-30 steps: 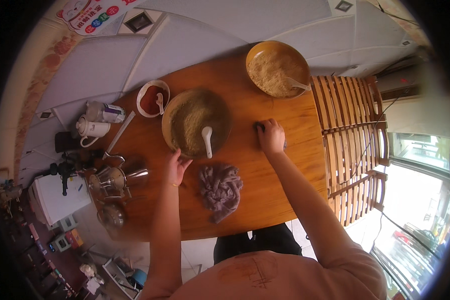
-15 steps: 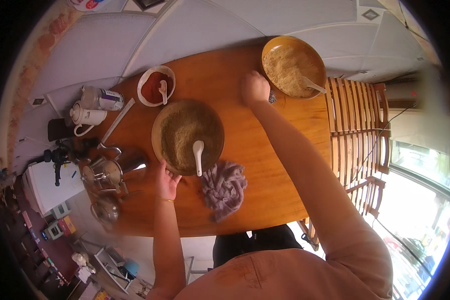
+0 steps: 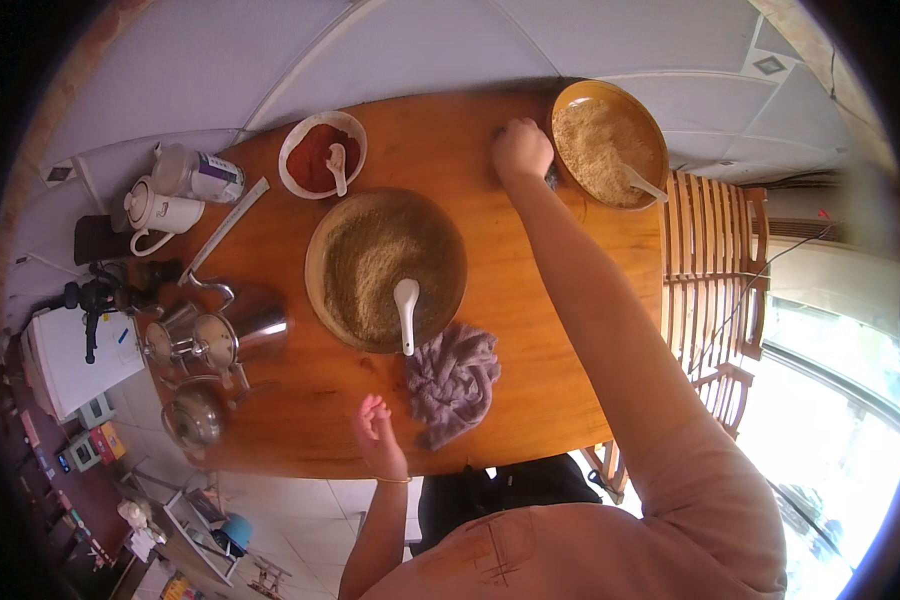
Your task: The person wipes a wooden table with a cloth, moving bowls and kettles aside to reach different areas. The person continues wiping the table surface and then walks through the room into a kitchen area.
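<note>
At the far side of the table my right hand (image 3: 522,152) is closed on something small and dark grey, possibly a cloth, mostly hidden beneath the fingers. Just right of it stands a yellow-brown bowl (image 3: 653,125) of pale tan powder with a white spoon (image 3: 644,184) in it. My left hand (image 3: 381,440) hovers over the near table edge, palm up, fingers loosely bent and apart, holding nothing. Beyond it sits a large bowl (image 3: 317,285) of greenish-brown powder with a white spoon (image 3: 406,312). A crumpled mauve cloth (image 3: 455,380) lies against that bowl's near right side.
On the wooden table (image 3: 540,390), a white bowl (image 3: 286,165) of red powder with a spoon (image 3: 337,168) stands at the back. Metal pots (image 3: 235,338), a white mug (image 3: 165,215), a clear jar (image 3: 198,173) and a long flat strip (image 3: 228,230) crowd the left. A slatted wooden bench (image 3: 708,235) stands right.
My left hand has let go of the large bowl's rim and drawn back toward the near edge. My right hand stays beside the yellow-brown bowl, still closed. The view has shifted slightly.
</note>
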Demonstrator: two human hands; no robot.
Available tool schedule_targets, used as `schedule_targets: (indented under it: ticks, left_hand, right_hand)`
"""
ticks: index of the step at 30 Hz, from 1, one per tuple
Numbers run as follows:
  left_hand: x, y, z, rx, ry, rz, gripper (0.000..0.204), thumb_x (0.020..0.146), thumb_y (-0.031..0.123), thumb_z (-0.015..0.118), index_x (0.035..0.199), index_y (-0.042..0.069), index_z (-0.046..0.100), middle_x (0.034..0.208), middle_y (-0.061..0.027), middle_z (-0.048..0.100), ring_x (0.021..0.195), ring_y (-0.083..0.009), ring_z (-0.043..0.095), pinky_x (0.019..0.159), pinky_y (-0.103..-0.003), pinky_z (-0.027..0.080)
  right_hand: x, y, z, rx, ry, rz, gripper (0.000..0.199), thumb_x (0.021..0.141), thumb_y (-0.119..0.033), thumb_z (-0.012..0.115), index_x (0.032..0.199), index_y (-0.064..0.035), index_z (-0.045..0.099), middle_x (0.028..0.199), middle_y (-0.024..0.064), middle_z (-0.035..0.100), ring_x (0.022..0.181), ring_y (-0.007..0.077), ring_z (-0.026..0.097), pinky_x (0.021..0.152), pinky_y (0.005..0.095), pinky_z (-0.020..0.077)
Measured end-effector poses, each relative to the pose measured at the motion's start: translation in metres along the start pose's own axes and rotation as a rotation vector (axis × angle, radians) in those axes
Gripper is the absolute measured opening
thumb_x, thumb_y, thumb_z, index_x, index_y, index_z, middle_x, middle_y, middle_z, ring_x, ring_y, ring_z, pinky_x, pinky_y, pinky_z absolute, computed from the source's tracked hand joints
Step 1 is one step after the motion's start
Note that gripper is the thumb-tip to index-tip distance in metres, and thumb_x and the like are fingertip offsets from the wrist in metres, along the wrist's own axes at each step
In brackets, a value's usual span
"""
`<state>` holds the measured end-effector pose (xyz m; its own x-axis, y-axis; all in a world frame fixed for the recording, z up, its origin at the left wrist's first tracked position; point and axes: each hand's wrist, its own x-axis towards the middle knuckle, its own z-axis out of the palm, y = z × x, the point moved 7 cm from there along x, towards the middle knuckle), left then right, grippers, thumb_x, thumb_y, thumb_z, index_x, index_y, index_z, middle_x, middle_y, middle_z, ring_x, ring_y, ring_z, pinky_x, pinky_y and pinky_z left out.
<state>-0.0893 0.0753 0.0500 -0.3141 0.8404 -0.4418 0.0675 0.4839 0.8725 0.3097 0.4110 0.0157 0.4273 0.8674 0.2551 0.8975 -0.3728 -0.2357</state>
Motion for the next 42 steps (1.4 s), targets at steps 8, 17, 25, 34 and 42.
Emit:
schedule_targets:
  ticks: [8,17,25,34,42]
  left_hand:
    - [-0.016,0.024,0.078,0.605,-0.411,0.692,0.053,0.081,0.025,0.075,0.125,0.003,0.053,0.125,-0.0178,0.055,0.113,-0.0401,0.052,0.098,-0.051,0.042]
    - [-0.018,0.002,0.099,0.794,-0.327,0.752,0.065,0.077,0.036,0.077,0.129,0.007,0.049,0.134,-0.0176,0.049,0.122,-0.0417,0.046,0.101,-0.056,0.036]
    - [-0.016,0.003,0.099,0.834,-0.314,0.754,0.062,0.077,0.034,0.076,0.128,0.009,0.050,0.132,-0.0173,0.051,0.122,-0.0406,0.047,0.101,-0.055,0.037]
    - [-0.017,0.005,0.096,0.829,-0.294,0.749,0.061,0.078,0.032,0.076,0.129,0.010,0.051,0.133,-0.0145,0.052,0.121,-0.0362,0.051,0.097,-0.052,0.042]
    - [-0.016,-0.002,0.097,0.820,-0.319,0.718,0.063,0.077,0.033,0.077,0.130,0.011,0.051,0.135,-0.0149,0.051,0.126,-0.0376,0.047,0.103,-0.052,0.036]
  right_hand:
    - [-0.092,0.006,-0.049,0.026,-0.274,0.094,0.016,0.087,-0.019,0.062,0.089,-0.0053,0.070,0.099,0.0141,0.066,0.094,0.0313,0.065,0.078,0.0413,0.0544]
    - [0.016,-0.076,0.036,0.043,-0.236,-0.193,0.020,0.085,-0.026,0.061,0.084,-0.0081,0.070,0.095,0.0125,0.068,0.089,0.0333,0.066,0.074,0.0458,0.0544]
    - [0.003,-0.160,0.029,0.252,-0.359,-0.482,0.022,0.085,-0.028,0.062,0.096,-0.0124,0.073,0.094,0.0149,0.071,0.087,0.0348,0.067,0.075,0.0470,0.0545]
    - [0.003,-0.160,0.026,0.237,-0.416,-0.447,0.022,0.086,-0.027,0.061,0.100,-0.0141,0.073,0.094,0.0148,0.071,0.085,0.0366,0.067,0.077,0.0467,0.0544]
    - [-0.002,-0.166,0.025,0.055,-0.473,-0.539,0.023,0.088,-0.028,0.060,0.098,-0.0129,0.073,0.095,0.0134,0.071,0.090,0.0350,0.067,0.078,0.0471,0.0538]
